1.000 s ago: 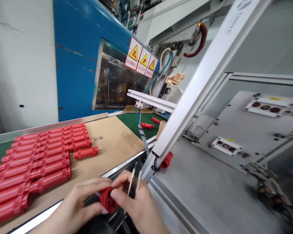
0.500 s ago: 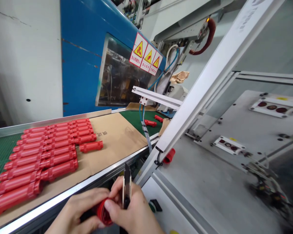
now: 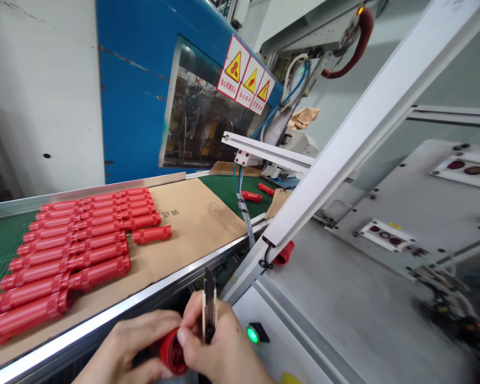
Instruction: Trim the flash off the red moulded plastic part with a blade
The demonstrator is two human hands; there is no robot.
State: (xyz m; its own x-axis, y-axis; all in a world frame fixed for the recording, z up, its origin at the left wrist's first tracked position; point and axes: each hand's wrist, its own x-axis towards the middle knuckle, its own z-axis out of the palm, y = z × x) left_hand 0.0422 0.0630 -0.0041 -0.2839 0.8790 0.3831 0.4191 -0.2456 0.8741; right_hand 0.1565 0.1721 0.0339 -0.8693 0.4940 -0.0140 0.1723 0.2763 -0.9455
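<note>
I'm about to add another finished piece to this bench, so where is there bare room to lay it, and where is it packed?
The brown cardboard sheet lies bare between the lone short red part and the hanging cable. The grey machine top is bare between the white slanted beam and the button panel. The red parts crowd the sheet's left.

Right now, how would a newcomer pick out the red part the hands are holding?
Start at the cardboard sheet bearing rows of red parts. Below its metal edge, both hands meet: the red part sits between them, the only one off the sheet, its round open end facing the camera.
</note>
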